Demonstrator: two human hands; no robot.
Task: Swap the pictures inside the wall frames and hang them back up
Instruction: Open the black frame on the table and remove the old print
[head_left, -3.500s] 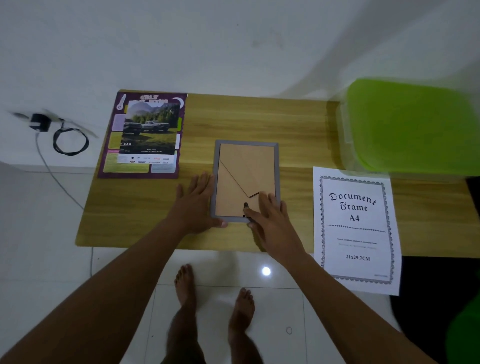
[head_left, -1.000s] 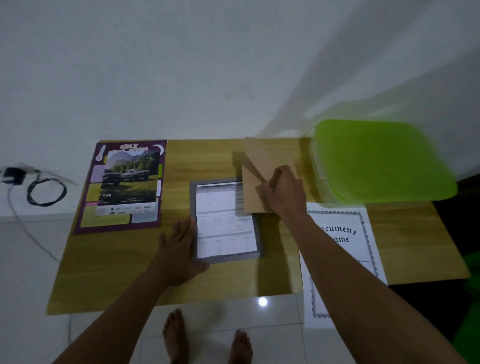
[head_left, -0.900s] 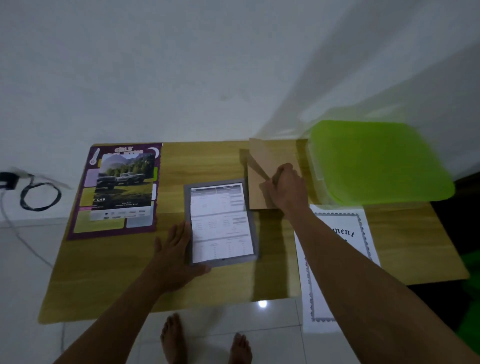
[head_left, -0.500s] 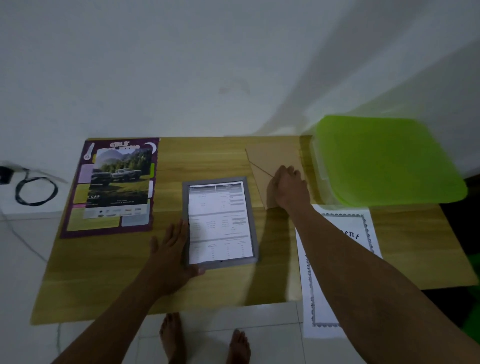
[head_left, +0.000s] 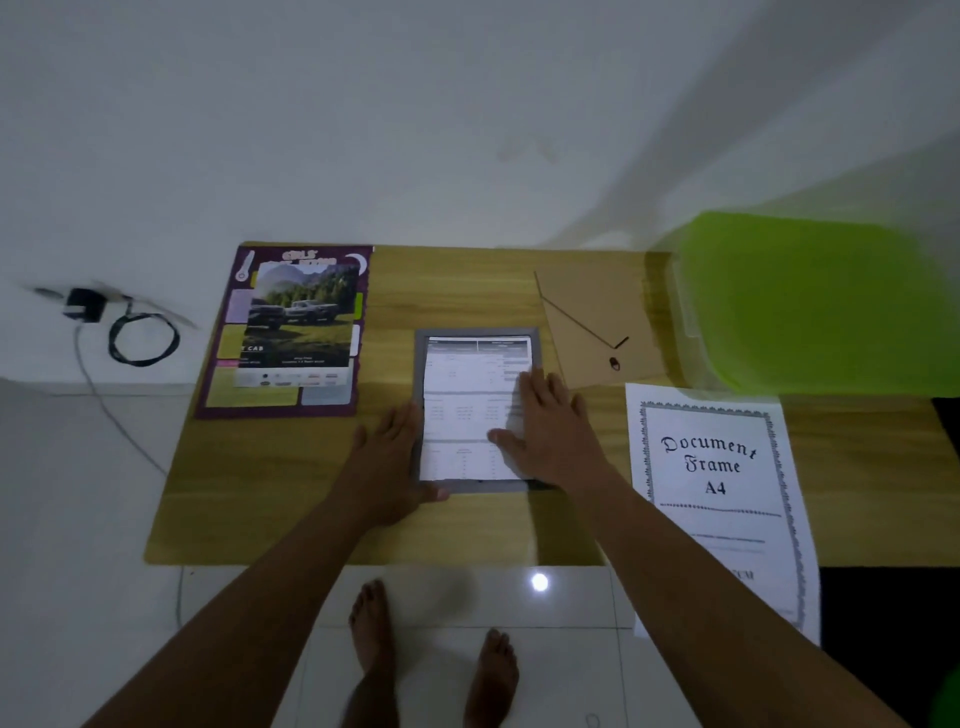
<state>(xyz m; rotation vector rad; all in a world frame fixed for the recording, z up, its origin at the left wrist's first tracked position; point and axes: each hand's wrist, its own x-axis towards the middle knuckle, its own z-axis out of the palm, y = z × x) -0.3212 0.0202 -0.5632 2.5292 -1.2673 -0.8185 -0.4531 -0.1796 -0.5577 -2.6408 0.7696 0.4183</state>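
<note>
Our right hand (head_left: 550, 431) lies flat, fingers straight, on the printed sheet (head_left: 465, 400) inside the grey frame (head_left: 420, 364). Our left hand (head_left: 387, 457), also flat, rests against the frame's left edge. The frame lies mid-table (head_left: 457, 280), with the backing board (head_left: 597, 306) beside it at the far right.

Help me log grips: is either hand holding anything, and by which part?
Nothing is gripped. The left hand lies flat against the grey frame, at its left edge; the right hand presses flat on the printed sheet, right side.
</note>
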